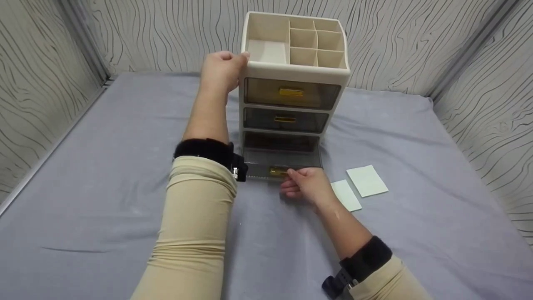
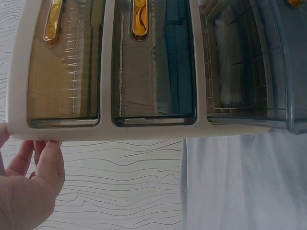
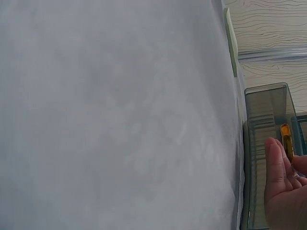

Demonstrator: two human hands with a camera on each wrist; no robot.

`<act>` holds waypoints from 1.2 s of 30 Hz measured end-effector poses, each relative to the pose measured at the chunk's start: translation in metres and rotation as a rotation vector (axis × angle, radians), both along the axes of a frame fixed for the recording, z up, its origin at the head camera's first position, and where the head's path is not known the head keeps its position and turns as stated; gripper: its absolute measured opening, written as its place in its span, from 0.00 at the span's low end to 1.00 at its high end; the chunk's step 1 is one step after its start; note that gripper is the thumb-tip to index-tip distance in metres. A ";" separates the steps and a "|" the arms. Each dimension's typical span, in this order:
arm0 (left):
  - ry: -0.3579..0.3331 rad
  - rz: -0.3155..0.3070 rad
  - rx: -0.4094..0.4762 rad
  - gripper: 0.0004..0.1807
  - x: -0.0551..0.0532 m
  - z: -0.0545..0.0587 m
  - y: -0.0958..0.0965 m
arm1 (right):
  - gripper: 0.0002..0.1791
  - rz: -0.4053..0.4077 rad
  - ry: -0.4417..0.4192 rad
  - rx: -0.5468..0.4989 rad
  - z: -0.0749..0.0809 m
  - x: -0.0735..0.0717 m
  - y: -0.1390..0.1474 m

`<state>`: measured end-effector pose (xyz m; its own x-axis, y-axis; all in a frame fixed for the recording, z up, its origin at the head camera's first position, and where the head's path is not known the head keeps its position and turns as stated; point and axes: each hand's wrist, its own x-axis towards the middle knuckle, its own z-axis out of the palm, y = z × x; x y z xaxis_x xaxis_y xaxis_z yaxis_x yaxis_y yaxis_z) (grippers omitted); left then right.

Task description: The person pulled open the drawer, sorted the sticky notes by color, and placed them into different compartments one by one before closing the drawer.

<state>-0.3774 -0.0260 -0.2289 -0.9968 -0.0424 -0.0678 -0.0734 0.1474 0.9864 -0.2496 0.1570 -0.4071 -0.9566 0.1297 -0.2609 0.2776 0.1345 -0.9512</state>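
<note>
A cream desktop organizer (image 1: 296,70) with three smoky drawers stands upright on the cloth. At its upper left corner, my left hand (image 1: 222,71) grips the edge, thumb toward the front and fingers along the side in the left wrist view. The bottom drawer (image 1: 283,157) is pulled out toward me, while the top drawer (image 1: 266,92) and middle drawer (image 1: 260,118) sit closed. My right hand (image 1: 309,185) pinches the amber handle (image 1: 277,171) of the bottom drawer between thumb and fingers. In the right wrist view the handle (image 3: 286,139) shows above the fingertips.
Two pale green square note pads lie right of the drawer; the nearer pad (image 1: 347,196) is partly hidden by my right hand, the farther pad (image 1: 367,181) fully visible. Open compartments (image 1: 303,38) top the organizer. A grey cloth (image 1: 125,187) covers the table, with wood-grain-patterned panels (image 1: 166,37) around it.
</note>
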 end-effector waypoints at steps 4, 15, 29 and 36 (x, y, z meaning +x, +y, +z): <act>-0.001 0.001 0.001 0.14 0.000 0.000 0.000 | 0.19 0.054 -0.018 0.024 0.002 0.000 0.003; -0.011 0.000 -0.029 0.14 0.000 0.000 -0.001 | 0.12 0.354 -0.121 0.317 0.026 0.005 0.038; -0.007 -0.001 -0.029 0.14 0.001 0.001 -0.002 | 0.10 0.362 -0.104 0.741 0.039 0.004 0.089; -0.014 0.001 -0.024 0.14 0.000 0.000 -0.002 | 0.15 0.361 -0.088 0.925 0.035 0.005 0.096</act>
